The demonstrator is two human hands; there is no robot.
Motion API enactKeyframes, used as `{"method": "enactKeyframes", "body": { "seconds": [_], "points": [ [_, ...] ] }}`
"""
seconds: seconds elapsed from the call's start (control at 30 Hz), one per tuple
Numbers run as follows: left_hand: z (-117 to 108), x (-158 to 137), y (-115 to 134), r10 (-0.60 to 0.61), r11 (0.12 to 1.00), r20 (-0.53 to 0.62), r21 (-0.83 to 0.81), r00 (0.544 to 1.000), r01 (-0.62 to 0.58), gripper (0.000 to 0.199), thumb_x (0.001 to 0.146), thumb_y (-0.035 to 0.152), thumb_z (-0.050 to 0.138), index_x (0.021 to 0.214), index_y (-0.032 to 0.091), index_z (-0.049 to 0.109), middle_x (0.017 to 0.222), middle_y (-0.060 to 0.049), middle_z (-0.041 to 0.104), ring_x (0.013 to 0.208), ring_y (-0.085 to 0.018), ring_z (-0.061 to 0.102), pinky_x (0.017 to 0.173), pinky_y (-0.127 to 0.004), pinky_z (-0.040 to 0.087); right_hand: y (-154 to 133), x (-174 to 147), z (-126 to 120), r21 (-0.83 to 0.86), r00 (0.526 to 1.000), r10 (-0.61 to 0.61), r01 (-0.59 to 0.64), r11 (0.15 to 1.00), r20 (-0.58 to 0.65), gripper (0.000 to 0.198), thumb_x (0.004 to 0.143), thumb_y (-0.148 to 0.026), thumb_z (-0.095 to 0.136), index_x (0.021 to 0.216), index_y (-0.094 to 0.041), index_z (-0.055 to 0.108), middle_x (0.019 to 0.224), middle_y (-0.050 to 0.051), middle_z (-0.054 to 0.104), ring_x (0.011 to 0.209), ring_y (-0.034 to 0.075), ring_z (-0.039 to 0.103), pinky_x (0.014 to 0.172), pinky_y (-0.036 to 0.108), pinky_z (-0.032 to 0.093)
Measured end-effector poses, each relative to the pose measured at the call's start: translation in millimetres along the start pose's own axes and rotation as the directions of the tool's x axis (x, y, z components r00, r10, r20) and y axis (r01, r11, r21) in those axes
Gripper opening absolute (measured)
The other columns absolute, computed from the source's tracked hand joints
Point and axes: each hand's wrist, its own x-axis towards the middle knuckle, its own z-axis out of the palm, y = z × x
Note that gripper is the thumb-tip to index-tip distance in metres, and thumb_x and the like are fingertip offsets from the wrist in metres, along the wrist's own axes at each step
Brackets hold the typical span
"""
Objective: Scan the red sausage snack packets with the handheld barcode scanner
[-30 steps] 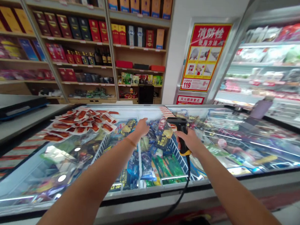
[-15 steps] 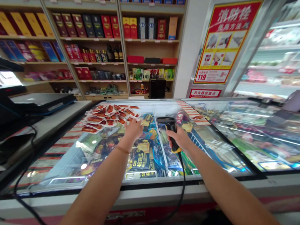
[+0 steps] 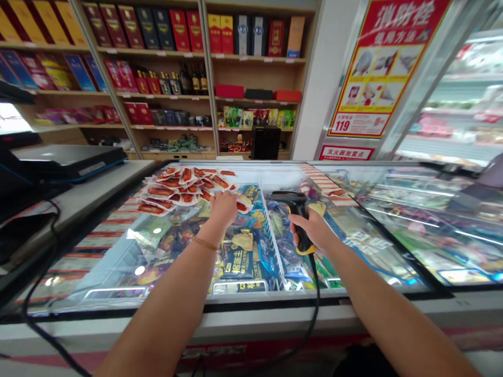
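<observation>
My right hand is wrapped round the grip of a black-and-yellow barcode scanner, its head pointing to the left and its cord hanging down in front. At the right edge of a heap of vacuum-packed sausages, my left hand is closed, palm down. One sausage packet sticks out on the thumb side of that hand; the fingers partly hide how it is gripped. The heap lies on the glass lid of a chest freezer, above bagged frozen goods seen through the glass.
A scale stands on the counter at left, with a black cable running down. Behind are wooden shelves of boxes and bottles. One loose sausage packet lies further right on the lid. A second freezer section adjoins it.
The view has tilted down slightly. A sausage packet now shows to the right of my left hand. My right hand and the scanner have shifted a little to the right.
</observation>
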Motion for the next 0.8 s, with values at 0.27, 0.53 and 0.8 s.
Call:
{"method": "enactKeyframes", "body": {
  "seconds": [0.27,0.53,0.8],
  "points": [
    [5,-2,-14,-0.075,0.986,0.079,-0.142,0.994,0.085,0.061,0.082,0.047,0.057,0.138,0.023,0.050,0.127,-0.018,0.060,0.123,-0.040,0.049,0.098,-0.050,0.038,-3,-6,2,0.004,1.000,0.016,-0.016,1.000,0.006,0.030,0.076,-0.036,0.066,0.087,-0.022,0.042,0.056,-0.006,0.056,0.037,0.011,0.052,0.036,0.023,0.043],
    [3,-2,-15,-0.229,0.696,-0.005,-0.700,0.973,0.161,0.057,0.066,0.026,0.075,0.118,0.019,0.052,0.098,-0.008,0.067,0.083,-0.023,0.067,0.073,-0.035,0.054,-4,-10,2,-0.029,0.999,-0.007,0.008,1.000,0.035,0.029,0.078,-0.037,0.065,0.085,-0.022,0.041,0.058,-0.006,0.057,0.038,0.011,0.053,0.037,0.024,0.043],
    [16,5,-14,-0.164,0.214,0.073,-0.971,0.984,0.108,0.028,0.059,0.023,0.076,0.084,0.012,0.072,0.081,-0.005,0.071,0.074,-0.019,0.067,0.075,-0.034,0.056,-6,-14,6,-0.041,0.997,-0.014,0.017,0.999,0.071,0.030,0.079,-0.039,0.065,0.088,-0.022,0.041,0.059,-0.007,0.057,0.039,0.011,0.053,0.039,0.024,0.044]
  ]
}}
